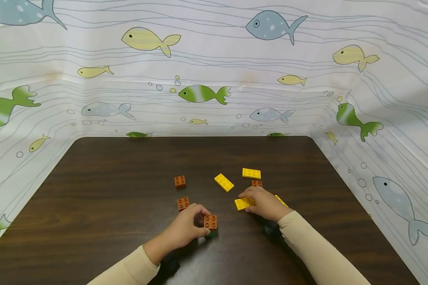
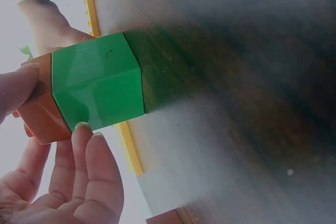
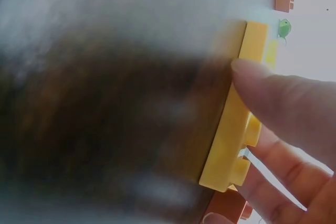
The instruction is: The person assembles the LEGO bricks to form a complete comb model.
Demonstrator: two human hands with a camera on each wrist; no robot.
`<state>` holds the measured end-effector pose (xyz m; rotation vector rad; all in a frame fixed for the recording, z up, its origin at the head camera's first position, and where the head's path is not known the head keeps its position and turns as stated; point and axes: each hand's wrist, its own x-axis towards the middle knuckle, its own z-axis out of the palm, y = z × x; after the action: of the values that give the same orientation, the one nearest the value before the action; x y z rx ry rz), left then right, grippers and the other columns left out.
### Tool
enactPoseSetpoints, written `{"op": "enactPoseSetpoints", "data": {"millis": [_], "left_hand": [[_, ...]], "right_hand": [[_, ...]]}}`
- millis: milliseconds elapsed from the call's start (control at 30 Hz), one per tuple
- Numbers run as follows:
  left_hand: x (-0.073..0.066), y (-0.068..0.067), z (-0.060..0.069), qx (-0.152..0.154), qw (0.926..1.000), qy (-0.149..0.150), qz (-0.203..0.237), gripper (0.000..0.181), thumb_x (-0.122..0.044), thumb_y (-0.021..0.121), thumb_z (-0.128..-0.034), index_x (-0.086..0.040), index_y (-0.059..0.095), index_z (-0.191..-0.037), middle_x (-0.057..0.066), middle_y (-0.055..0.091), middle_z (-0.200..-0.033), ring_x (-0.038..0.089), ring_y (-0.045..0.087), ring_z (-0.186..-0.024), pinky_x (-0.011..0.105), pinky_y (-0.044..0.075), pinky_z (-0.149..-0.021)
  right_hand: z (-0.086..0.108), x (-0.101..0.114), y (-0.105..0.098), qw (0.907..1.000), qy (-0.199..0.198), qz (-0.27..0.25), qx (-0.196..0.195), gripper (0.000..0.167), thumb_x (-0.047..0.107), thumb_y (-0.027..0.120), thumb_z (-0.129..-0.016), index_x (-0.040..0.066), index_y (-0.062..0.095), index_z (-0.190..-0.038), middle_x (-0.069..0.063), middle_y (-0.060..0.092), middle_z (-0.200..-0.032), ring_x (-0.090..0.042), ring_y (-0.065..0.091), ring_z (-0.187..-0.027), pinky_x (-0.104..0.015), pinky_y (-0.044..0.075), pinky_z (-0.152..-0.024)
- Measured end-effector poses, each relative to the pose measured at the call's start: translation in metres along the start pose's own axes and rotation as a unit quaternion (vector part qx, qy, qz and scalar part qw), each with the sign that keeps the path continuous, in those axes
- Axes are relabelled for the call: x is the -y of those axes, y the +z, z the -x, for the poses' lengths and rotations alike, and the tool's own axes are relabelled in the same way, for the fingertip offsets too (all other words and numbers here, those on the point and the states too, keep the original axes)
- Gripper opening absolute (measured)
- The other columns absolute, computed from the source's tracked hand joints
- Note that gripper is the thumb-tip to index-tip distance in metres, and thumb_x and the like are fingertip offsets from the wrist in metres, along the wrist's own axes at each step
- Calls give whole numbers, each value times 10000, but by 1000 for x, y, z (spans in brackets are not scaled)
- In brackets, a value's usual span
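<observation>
My left hand [image 1: 185, 227] grips an orange-brown toy brick [image 1: 210, 221] stacked on a green block [image 2: 100, 80]. In the left wrist view the thumb presses the brown brick while fingertips touch the green block, which appears to stand on the table. To the right, my right hand [image 1: 265, 202] pinches a flat yellow brick [image 3: 231, 135] by its sides, studs up. That yellow brick lies on or very near the tabletop; the frames do not settle which. Just beyond the right hand is another brown brick [image 1: 256, 183], partly hidden by it.
Two brown bricks, one farther back [image 1: 180, 181] and one beside the left hand [image 1: 183, 203], lie on the dark wooden table [image 1: 128, 170]. Flat yellow bricks lie mid-table [image 1: 224, 182], at the back [image 1: 251, 173] and behind the right wrist [image 1: 281, 200]. A fish-print curtain [image 1: 214, 63] surrounds the table.
</observation>
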<state>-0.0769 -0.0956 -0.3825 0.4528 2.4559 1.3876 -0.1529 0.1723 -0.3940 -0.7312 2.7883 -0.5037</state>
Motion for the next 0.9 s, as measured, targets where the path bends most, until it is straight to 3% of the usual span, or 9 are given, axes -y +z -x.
{"op": "enactPoseSetpoints", "data": {"millis": [400, 633, 900], "left_hand": [[1, -2, 1, -34, 10000, -7, 20, 311, -71, 782, -793, -71, 628, -1063, 22, 542, -1007, 177, 529, -881, 283, 459, -688], [1, -2, 2, -18, 10000, -34, 9, 310, -79, 779, -799, -74, 625, -1068, 18, 536, -993, 180, 527, -885, 292, 459, -691], [1, 1, 1, -64, 10000, -19, 69, 313, -86, 781, -798, -74, 623, -1068, 26, 543, -1006, 180, 528, -888, 296, 463, -694]], "right_hand": [[-4, 3, 3, 9997, -80, 228, -96, 349, 187, 749, -845, 117, 684, -1181, -26, 608, -1131, -206, 554, -1044, -411, 471, -928], [0, 8, 5, 9998, 76, -70, -191, 364, 208, 739, -857, 104, 673, -1200, -3, 601, -1105, -172, 558, -1010, -390, 482, -905], [9, 22, 5, 9972, 43, -487, -564, 382, 225, 730, -868, 130, 657, -1230, 17, 588, -1102, -143, 547, -980, -378, 486, -900]]}}
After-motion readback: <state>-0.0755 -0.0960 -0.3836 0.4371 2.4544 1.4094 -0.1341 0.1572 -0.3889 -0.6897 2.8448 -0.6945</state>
